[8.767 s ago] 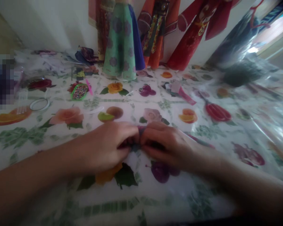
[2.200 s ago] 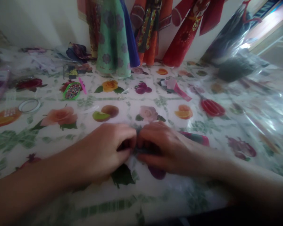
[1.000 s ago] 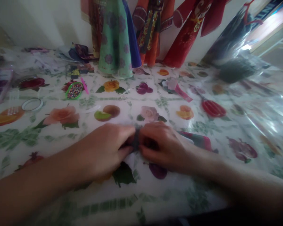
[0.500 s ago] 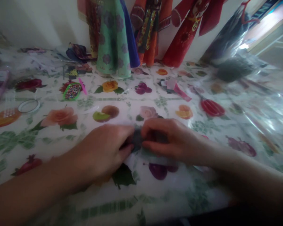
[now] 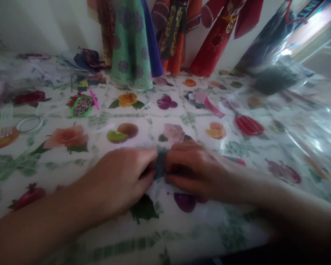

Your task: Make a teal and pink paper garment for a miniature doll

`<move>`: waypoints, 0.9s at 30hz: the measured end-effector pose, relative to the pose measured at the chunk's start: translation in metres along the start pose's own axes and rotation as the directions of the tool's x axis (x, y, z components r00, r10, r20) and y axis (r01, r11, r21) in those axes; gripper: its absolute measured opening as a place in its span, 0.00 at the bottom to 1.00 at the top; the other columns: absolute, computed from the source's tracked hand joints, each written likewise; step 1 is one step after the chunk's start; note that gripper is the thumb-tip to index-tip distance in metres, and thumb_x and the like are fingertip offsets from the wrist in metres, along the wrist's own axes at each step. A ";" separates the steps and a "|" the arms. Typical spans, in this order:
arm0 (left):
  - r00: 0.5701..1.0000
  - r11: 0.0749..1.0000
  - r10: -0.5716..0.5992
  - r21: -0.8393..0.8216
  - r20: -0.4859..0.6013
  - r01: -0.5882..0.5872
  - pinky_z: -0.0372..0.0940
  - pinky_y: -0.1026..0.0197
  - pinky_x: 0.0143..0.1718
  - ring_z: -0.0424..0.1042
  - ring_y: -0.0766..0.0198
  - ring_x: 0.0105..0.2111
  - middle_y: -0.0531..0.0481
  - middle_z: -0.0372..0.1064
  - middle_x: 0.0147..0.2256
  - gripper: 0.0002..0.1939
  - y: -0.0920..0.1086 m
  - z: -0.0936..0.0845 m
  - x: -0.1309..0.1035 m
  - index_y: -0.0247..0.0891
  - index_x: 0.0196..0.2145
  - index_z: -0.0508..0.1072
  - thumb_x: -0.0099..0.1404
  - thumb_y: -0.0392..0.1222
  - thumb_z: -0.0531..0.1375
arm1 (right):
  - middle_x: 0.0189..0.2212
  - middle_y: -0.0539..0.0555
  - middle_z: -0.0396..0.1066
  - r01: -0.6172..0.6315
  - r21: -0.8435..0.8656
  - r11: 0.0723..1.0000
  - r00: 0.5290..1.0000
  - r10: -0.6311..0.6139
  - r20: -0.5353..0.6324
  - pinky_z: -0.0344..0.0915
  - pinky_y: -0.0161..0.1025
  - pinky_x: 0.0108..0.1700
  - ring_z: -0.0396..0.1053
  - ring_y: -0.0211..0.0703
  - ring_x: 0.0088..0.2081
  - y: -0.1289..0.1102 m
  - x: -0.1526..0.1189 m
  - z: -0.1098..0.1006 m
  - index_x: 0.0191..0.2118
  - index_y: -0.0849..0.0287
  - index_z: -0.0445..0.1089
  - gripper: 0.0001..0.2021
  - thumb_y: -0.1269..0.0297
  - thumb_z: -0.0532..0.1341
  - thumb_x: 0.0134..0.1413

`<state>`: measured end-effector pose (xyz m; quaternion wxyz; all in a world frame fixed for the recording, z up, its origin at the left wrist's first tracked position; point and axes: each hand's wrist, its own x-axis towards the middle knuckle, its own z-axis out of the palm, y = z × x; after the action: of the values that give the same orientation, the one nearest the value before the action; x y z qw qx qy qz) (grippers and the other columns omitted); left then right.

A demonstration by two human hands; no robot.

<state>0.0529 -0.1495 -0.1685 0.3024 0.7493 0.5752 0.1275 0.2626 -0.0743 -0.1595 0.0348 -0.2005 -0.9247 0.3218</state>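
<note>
Between my two hands is a small dark grey piece (image 5: 161, 164), which looks like cloth or paper; most of it is covered by my fingers. My left hand (image 5: 124, 175) pinches its left side, thumb below and fingers above. On the right side, my right hand (image 5: 193, 171) grips it with curled fingers. Both hands are low over the patterned tablecloth (image 5: 121, 239). A slim pink-tipped object (image 5: 238, 161) partly shows behind my right wrist; its kind is unclear.
Doll-like figures in a green dress (image 5: 131, 48) and a red dress (image 5: 217, 40) stand at the back. To the left lie a green tray of beads (image 5: 82, 106), a pink stick (image 5: 94, 99) and a tape roll (image 5: 29, 124). Pink scraps (image 5: 206, 103), red-handled scissors (image 5: 249, 125) and clear plastic (image 5: 317, 140) lie right.
My right hand's fingers have curled in closer around the grey piece, and more of the pink-tipped object shows. My left hand keeps its pinch. The view has shifted slightly.
</note>
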 end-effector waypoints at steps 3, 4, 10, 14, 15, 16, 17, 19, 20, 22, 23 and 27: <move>1.000 1.000 -0.006 0.010 0.004 0.006 0.54 0.61 0.28 0.67 0.64 0.28 0.56 0.71 0.30 0.04 0.000 0.000 0.001 0.43 0.31 0.70 0.64 0.37 0.56 | 0.31 0.50 0.68 -0.009 -0.010 1.000 0.998 0.008 -0.060 0.60 0.39 0.40 0.66 0.40 0.35 -0.001 0.000 0.002 0.34 0.59 0.70 0.03 0.72 0.62 0.58; 1.000 1.000 -0.006 0.015 0.005 0.006 0.54 0.61 0.28 0.67 0.63 0.28 0.56 0.71 0.31 0.04 -0.001 0.000 0.001 0.43 0.31 0.70 0.65 0.38 0.56 | 0.31 0.50 0.68 -0.012 -0.011 1.000 0.996 0.011 -0.084 0.60 0.38 0.39 0.65 0.39 0.35 -0.001 0.000 0.002 0.33 0.59 0.69 0.03 0.72 0.62 0.58; 1.000 1.000 -0.003 0.013 -0.006 0.003 0.54 0.60 0.29 0.68 0.63 0.30 0.56 0.72 0.32 0.05 -0.001 0.002 0.001 0.43 0.32 0.69 0.65 0.37 0.56 | 0.31 0.50 0.67 0.025 0.012 1.000 0.995 -0.024 -0.092 0.60 0.39 0.41 0.64 0.39 0.35 -0.003 0.002 0.007 0.33 0.60 0.68 0.04 0.75 0.59 0.57; 1.000 1.000 0.024 0.004 -0.013 -0.024 0.54 0.60 0.30 0.68 0.64 0.29 0.56 0.71 0.31 0.05 0.000 0.002 0.000 0.43 0.31 0.69 0.66 0.37 0.56 | 0.31 0.50 0.67 0.019 0.001 1.000 0.997 -0.019 -0.073 0.60 0.39 0.42 0.64 0.39 0.35 -0.001 0.002 0.008 0.34 0.61 0.69 0.04 0.75 0.59 0.57; 0.999 0.999 0.031 0.010 -0.023 -0.030 0.54 0.60 0.30 0.67 0.64 0.29 0.56 0.71 0.31 0.06 0.001 0.001 0.000 0.42 0.31 0.68 0.66 0.36 0.56 | 0.31 0.50 0.68 0.016 0.001 1.000 0.998 -0.016 -0.069 0.60 0.39 0.42 0.65 0.39 0.35 0.000 0.002 0.008 0.34 0.61 0.69 0.04 0.75 0.59 0.57; 0.998 0.999 0.041 0.018 -0.038 -0.040 0.55 0.60 0.30 0.67 0.64 0.29 0.56 0.70 0.30 0.06 0.002 0.001 0.000 0.42 0.30 0.68 0.66 0.36 0.56 | 0.31 0.51 0.68 0.014 0.003 1.000 0.998 -0.014 -0.065 0.60 0.39 0.42 0.65 0.39 0.36 0.000 0.002 0.008 0.34 0.60 0.70 0.04 0.75 0.59 0.57; 0.997 0.998 0.052 0.022 -0.054 -0.051 0.55 0.60 0.30 0.67 0.64 0.29 0.55 0.70 0.30 0.06 0.003 0.001 0.000 0.42 0.30 0.68 0.66 0.36 0.56 | 0.31 0.51 0.69 0.013 0.008 1.000 0.998 -0.012 -0.065 0.60 0.39 0.42 0.65 0.39 0.36 0.000 0.002 0.007 0.34 0.60 0.70 0.04 0.75 0.59 0.57; 0.994 0.997 0.077 0.013 -0.073 -0.076 0.56 0.60 0.31 0.67 0.64 0.30 0.55 0.69 0.30 0.06 0.004 0.001 0.001 0.41 0.30 0.68 0.66 0.36 0.56 | 0.32 0.51 0.70 0.004 0.020 1.000 0.998 -0.003 -0.060 0.61 0.39 0.42 0.66 0.39 0.36 0.000 0.002 0.006 0.34 0.60 0.70 0.04 0.74 0.59 0.58; 0.994 0.996 0.086 -0.001 -0.070 -0.087 0.56 0.60 0.32 0.67 0.64 0.30 0.55 0.69 0.31 0.06 0.005 0.001 0.001 0.41 0.30 0.68 0.66 0.35 0.56 | 0.32 0.51 0.70 -0.004 0.023 1.000 0.998 0.005 -0.056 0.61 0.39 0.42 0.66 0.40 0.36 0.001 0.002 0.005 0.35 0.60 0.71 0.04 0.74 0.59 0.58; 0.994 0.995 0.097 -0.032 -0.053 -0.099 0.58 0.60 0.33 0.68 0.64 0.32 0.54 0.70 0.33 0.05 0.006 0.002 0.002 0.41 0.31 0.69 0.66 0.35 0.56 | 0.32 0.51 0.71 -0.026 0.023 0.999 0.999 0.027 -0.046 0.61 0.39 0.41 0.67 0.40 0.36 0.001 0.002 0.004 0.35 0.60 0.71 0.04 0.73 0.59 0.59; 0.994 0.994 0.097 -0.042 -0.047 -0.099 0.58 0.60 0.33 0.68 0.64 0.32 0.53 0.70 0.34 0.05 0.007 0.002 0.002 0.40 0.31 0.69 0.66 0.35 0.57 | 0.33 0.51 0.71 -0.036 0.021 0.999 0.998 0.037 -0.043 0.62 0.39 0.41 0.67 0.40 0.36 0.001 0.002 0.003 0.35 0.59 0.71 0.04 0.73 0.59 0.59; 0.996 0.996 0.081 -0.045 -0.042 -0.083 0.59 0.59 0.34 0.68 0.63 0.33 0.52 0.69 0.34 0.05 0.006 0.007 0.004 0.39 0.31 0.70 0.66 0.35 0.57 | 0.33 0.51 0.71 -0.030 0.027 0.999 0.999 0.031 -0.031 0.62 0.39 0.42 0.67 0.40 0.36 0.003 0.004 0.002 0.35 0.59 0.71 0.05 0.74 0.59 0.59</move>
<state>0.0621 -0.1487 -0.1708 0.3028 0.7623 0.5468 0.1680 0.2597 -0.0725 -0.1632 0.0471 -0.2190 -0.9165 0.3314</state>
